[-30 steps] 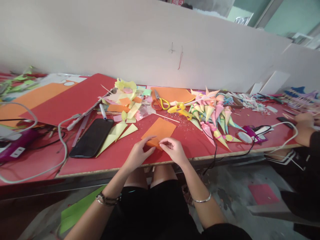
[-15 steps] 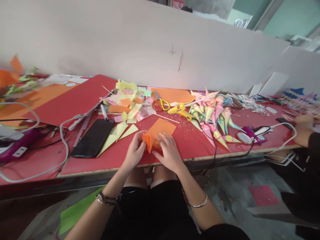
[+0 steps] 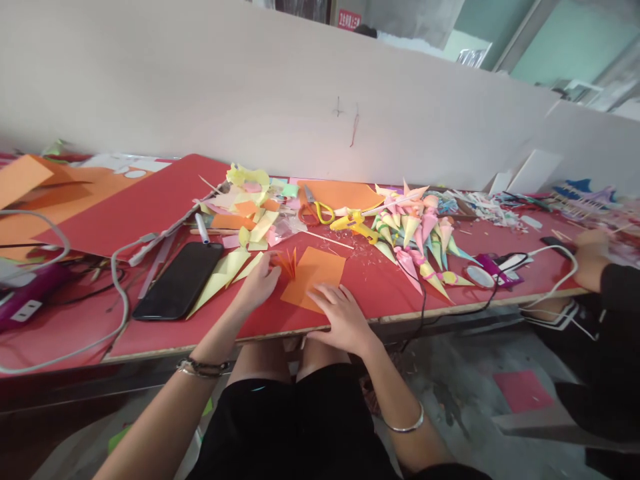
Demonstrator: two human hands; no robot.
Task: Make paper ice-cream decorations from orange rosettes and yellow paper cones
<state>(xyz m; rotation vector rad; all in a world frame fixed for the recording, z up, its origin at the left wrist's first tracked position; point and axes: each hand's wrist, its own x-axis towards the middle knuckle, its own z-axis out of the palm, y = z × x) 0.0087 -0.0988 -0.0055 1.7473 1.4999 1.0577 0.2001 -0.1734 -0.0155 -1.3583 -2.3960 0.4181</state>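
Near the front edge of the red table (image 3: 165, 333), right of the black phone (image 3: 177, 283) and yellow paper pieces (image 3: 215, 287), the left hand (image 3: 261, 283) seems to pinch a fanned orange bundle (image 3: 291, 262); a light grip should spare its creases. Beside it lies a flat orange sheet (image 3: 317, 270), the right hand (image 3: 345, 319) loosely spread over its near right part; gentle, even pressure probably stops it sliding.

Red sign (image 3: 349, 19) w/ white Chinese chars, top ctr, beyond the pale partition (image 3: 250, 100) in front of me; too small & blurry for me to read. On the partition itself, a thin, dark cross-like mark (image 3: 339, 109).
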